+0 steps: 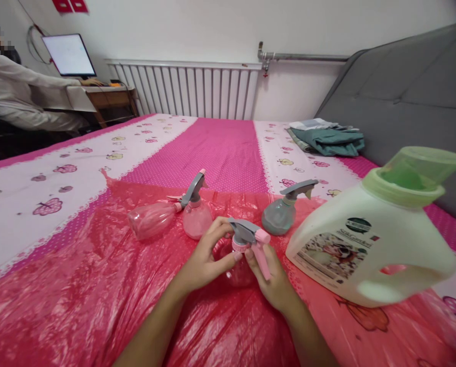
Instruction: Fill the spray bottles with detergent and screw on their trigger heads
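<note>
Between my hands stands a clear spray bottle (pixel 240 272) with a grey and pink trigger head. My left hand (pixel 212 255) grips it around the collar, thumb in front and fingers behind. My right hand (pixel 273 278) closes on its other side, by the pink trigger, with some fingers hidden behind it. Behind my left hand a pink spray bottle (pixel 197 220) stands upright, and a clear spray bottle (pixel 153 220) lies on its side left of it. A grey-green spray bottle (pixel 279 216) stands beyond my right hand.
A large detergent jug (pixel 376 244) with a green cap stands close on the right. Red plastic sheeting (pixel 78 285) covers the near bed. Folded clothes (pixel 327 137) lie near the grey headboard (pixel 411 97). At far left, a person (pixel 17 92) sits by a monitor (pixel 69 55).
</note>
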### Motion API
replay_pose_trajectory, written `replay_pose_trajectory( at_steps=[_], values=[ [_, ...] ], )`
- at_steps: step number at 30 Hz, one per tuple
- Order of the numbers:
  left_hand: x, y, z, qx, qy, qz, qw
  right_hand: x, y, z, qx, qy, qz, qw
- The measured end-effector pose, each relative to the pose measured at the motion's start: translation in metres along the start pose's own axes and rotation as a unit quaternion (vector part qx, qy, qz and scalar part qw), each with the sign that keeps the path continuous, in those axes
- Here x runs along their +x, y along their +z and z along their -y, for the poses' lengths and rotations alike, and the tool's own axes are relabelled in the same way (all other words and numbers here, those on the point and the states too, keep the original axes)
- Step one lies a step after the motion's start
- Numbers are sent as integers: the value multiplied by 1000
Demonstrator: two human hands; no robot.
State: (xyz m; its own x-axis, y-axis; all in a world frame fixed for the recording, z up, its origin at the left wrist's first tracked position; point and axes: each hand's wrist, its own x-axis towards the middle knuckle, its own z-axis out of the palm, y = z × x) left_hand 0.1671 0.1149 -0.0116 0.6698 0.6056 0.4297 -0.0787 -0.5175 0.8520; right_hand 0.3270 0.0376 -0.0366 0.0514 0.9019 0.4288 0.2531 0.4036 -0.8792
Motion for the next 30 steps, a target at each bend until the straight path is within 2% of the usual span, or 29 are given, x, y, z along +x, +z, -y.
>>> replay_pose_trajectory(
  at_steps=[20,30],
  values=[
    [-1,-1,3,-9,12,-4,1000,1,1,2,30,-27,3,999],
    [-1,-2,2,5,7,-12,1000,1,2,-1,26,5,9,1000]
  ],
)
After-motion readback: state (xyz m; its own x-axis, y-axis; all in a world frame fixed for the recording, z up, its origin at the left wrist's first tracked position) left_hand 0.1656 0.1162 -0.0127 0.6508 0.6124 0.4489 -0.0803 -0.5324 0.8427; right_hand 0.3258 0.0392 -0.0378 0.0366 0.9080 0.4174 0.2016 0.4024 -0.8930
